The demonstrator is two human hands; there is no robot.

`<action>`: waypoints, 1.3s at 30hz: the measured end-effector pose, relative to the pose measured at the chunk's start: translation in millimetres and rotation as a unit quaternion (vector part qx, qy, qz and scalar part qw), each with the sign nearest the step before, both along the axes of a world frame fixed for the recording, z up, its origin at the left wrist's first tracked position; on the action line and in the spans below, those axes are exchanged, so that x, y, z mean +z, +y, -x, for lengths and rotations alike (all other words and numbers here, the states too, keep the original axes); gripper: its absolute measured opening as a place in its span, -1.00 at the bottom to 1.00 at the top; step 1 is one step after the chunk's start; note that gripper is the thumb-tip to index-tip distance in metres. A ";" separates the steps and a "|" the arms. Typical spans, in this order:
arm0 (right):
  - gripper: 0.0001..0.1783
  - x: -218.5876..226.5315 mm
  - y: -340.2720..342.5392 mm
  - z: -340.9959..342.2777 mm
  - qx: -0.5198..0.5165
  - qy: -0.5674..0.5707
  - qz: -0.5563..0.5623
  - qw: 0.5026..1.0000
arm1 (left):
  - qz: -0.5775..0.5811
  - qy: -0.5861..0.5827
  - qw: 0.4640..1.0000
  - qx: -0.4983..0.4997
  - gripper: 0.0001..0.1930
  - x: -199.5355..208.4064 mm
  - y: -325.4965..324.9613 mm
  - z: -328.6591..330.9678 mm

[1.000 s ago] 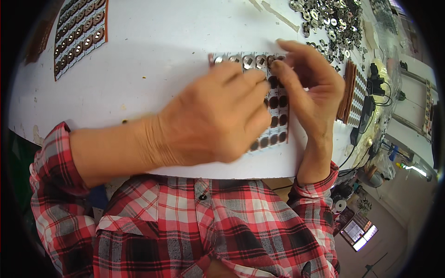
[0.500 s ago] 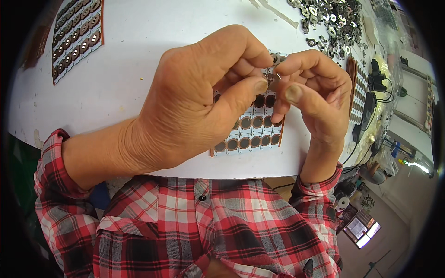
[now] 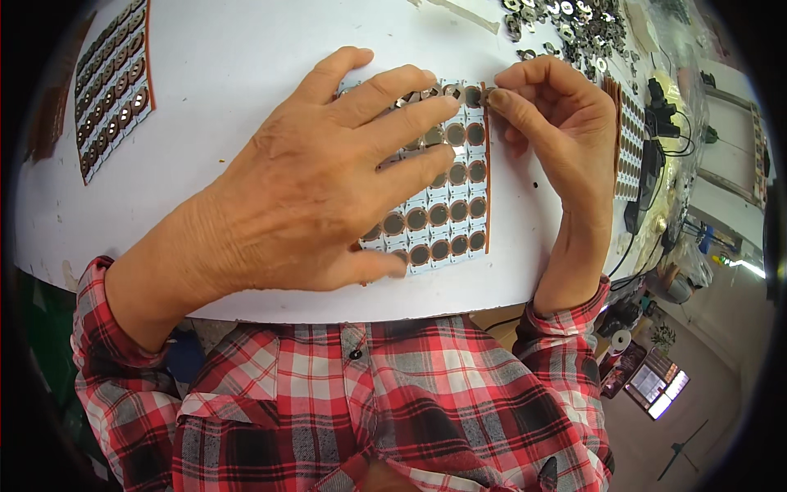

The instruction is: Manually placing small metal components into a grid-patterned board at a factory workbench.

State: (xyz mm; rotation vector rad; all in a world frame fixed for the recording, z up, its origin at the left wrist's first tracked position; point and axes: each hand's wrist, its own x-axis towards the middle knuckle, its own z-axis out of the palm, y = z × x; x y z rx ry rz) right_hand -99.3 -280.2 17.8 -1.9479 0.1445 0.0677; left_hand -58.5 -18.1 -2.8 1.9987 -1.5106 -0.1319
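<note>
Starting left of the central pale blue panel (image 3: 457, 211), seeing what?

Seeing a second panel (image 3: 115, 86), well apart on the white tabletop (image 3: 229, 49), bearing rows of round parts.

And at the central panel's left side?

Finding the left hand (image 3: 316, 176) over it, back upward, fingers spread apart; cannot tell whether pressing down.

And on the central panel itself?

Lying flat, with rows of dark discs (image 3: 478, 172) showing, and shiny metal clips (image 3: 453, 93) at the far edge, partly behind the fingers.

And at its right edge?

Spotting the right hand (image 3: 566, 127) by the far right corner, thumb and forefinger nearly together; cannot tell whether gripping anything.

Looking beyond that corner?

Noticing heaped metal pieces (image 3: 582, 37), then, right of the central panel, stacked panels (image 3: 630, 148) and black plugs (image 3: 668, 123).
</note>
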 end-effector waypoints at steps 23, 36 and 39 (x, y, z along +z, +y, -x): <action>-0.86 -10.3 4.9 0.5 0.022 -0.022 0.060 0.998 | -0.042 0.019 0.998 0.032 0.00 8.3 -5.3 18.3; -0.85 -10.8 -2.9 -4.6 -0.103 -0.175 0.119 0.972 | -0.067 0.014 0.997 0.025 -0.01 16.5 -3.9 17.4; -0.79 -10.7 -24.4 -9.1 -0.127 -0.170 0.258 0.943 | -0.073 0.011 0.997 0.035 0.01 17.3 -3.5 14.2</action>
